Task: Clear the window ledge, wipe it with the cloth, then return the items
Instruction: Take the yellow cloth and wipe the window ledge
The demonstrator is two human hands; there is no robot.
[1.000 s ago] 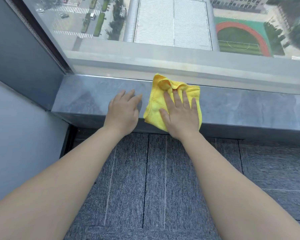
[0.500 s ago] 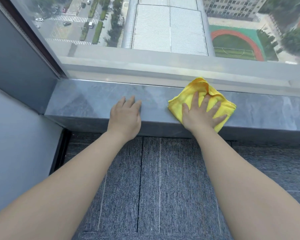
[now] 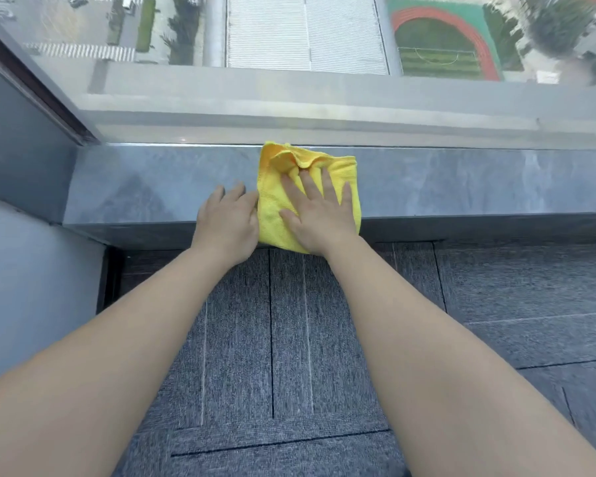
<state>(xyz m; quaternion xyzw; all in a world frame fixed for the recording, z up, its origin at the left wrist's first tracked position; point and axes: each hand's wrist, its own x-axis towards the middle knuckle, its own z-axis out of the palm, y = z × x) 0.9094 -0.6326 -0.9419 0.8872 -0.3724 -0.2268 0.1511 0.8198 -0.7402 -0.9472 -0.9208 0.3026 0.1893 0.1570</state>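
Right hand [image 3: 319, 215] flat, fingers spread, pressing yellow cloth [image 3: 279, 218] on grey stone window ledge [image 3: 461, 182] at frame centre, slid back leftward since half a second ago, now touching flat, empty left hand [image 3: 227, 218].

I find nothing readable here: no lettering, label, brand mark or number on anything I can see, indoors or through the glass.
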